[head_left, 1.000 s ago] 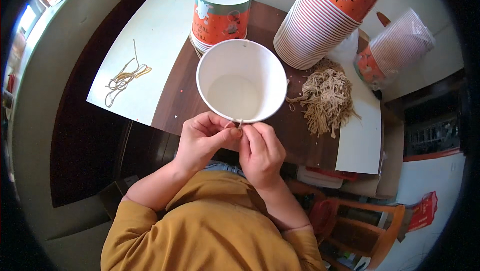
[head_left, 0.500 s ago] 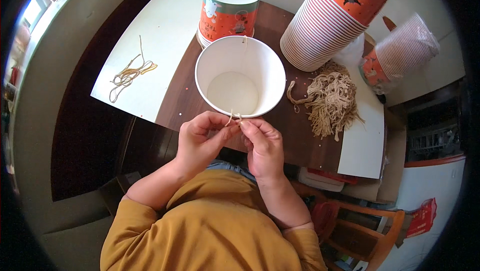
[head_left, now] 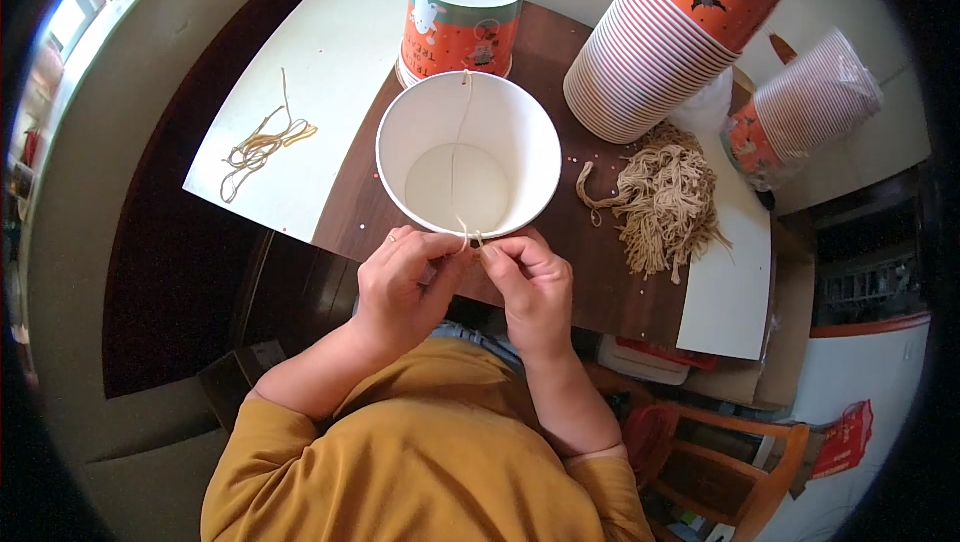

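A white-lined paper bucket (head_left: 530, 157) stands upright near the table's front edge, its mouth facing me. Across its inside runs a thin beige string (head_left: 456, 162), from a hole at the far rim to the near rim. My left hand (head_left: 405, 272) pinches string at the near rim. Close beside it, my right hand (head_left: 530, 287) also pinches string there, thumb against fingers. A small loop or knot shows between the fingertips; its exact form is too small to make out.
Behind the bucket stands an upturned orange-and-green bucket (head_left: 462, 27). A tall leaning stack of buckets (head_left: 650, 52), a heap of beige strings (head_left: 665, 202) and a wrapped stack (head_left: 810, 102) lie to the right. Loose strings (head_left: 265, 147) rest on the left white panel. A wooden chair (head_left: 740, 452) is at lower right.
The bucket has shifted slightly left. The string now stretches straight across its inside, where before only a short bit showed at the far rim. My hands have drawn slightly apart.
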Demonstrator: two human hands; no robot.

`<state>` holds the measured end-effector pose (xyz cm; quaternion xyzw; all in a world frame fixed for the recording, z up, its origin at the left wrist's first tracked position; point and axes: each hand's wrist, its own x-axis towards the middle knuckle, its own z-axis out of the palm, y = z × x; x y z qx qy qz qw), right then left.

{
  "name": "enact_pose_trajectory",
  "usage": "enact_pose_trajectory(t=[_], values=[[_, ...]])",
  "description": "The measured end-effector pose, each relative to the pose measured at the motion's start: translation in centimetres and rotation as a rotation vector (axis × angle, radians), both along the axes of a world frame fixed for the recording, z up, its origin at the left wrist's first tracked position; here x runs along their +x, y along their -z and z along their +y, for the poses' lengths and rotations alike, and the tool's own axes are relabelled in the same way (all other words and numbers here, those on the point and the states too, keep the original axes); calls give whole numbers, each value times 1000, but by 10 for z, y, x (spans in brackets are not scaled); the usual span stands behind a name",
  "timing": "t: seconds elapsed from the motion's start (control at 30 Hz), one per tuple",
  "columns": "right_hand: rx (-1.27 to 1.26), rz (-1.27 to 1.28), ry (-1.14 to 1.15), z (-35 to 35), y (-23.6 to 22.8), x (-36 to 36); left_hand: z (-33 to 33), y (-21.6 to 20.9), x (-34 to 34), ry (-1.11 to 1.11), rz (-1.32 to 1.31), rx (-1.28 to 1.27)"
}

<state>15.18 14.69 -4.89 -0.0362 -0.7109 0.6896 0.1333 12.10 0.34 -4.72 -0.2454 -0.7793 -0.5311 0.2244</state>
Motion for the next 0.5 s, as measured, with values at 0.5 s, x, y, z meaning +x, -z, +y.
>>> enact_pose_trajectory(t=[0.5], values=[[-208, -140, -53, 1, 5, 5, -7, 6, -2, 180, -72, 26]])
